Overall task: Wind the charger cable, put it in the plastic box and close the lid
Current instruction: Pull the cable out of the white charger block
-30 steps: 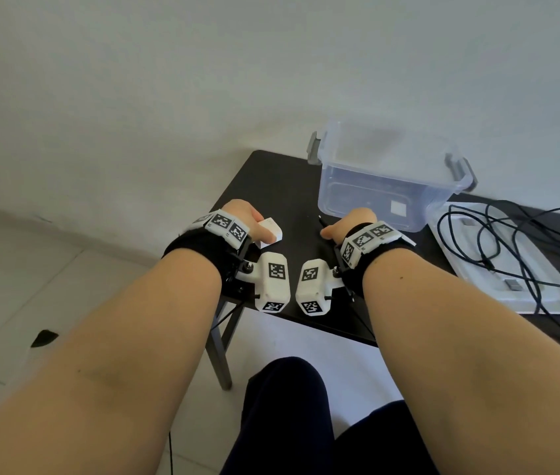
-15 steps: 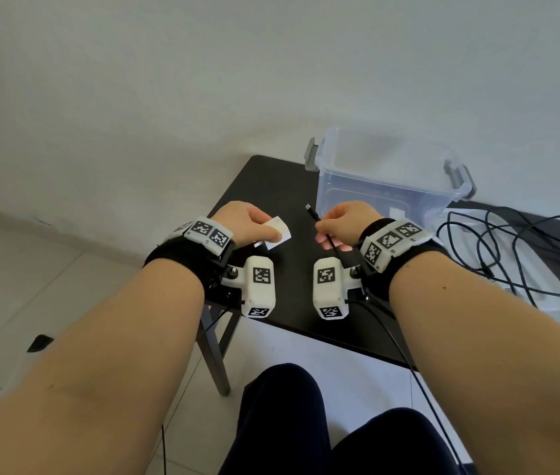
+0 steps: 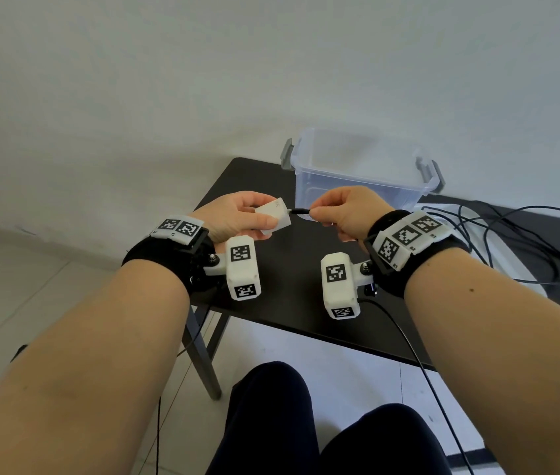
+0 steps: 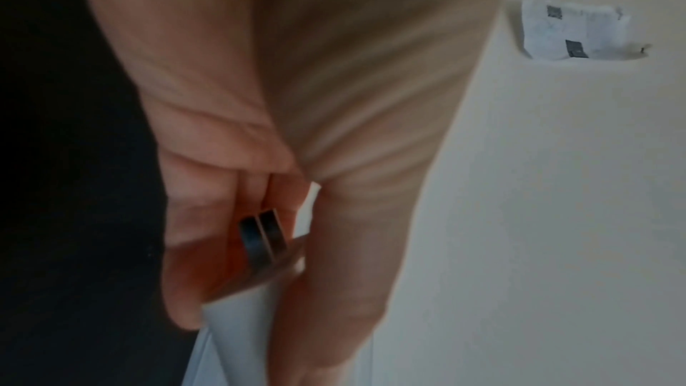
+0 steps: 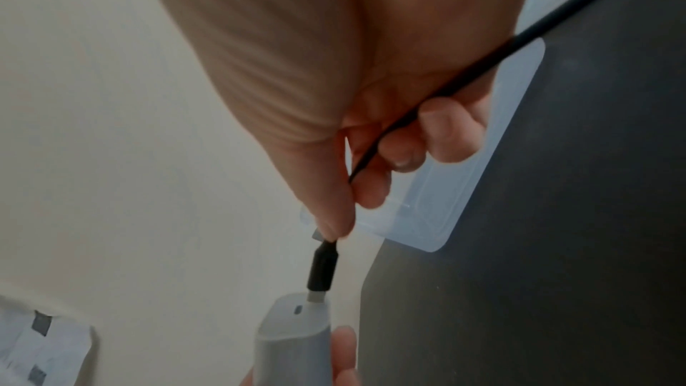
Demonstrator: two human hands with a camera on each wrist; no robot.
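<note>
Here, nearest to us, we are holding both hands up over the near part of the black table. Our left hand is gripping the white charger block, fingers and thumb curled round it; in the left wrist view its two metal prongs are sticking out between the fingers. Our right hand is pinching the black plug of the cable between thumb and forefinger, with the other fingers curled round the cord behind it. In the right wrist view the plug's metal tip is meeting the end face of the block; how far in it is sitting we cannot tell.

Out to the right of our right hand, the rest of the cable is lying in loose loops over the white lid, which is resting flat on the table, and some loops are spilling off it onto the tabletop.

Just beyond our right hand, the clear plastic box is standing open on the far part of the table, grey latches at both ends.
</note>
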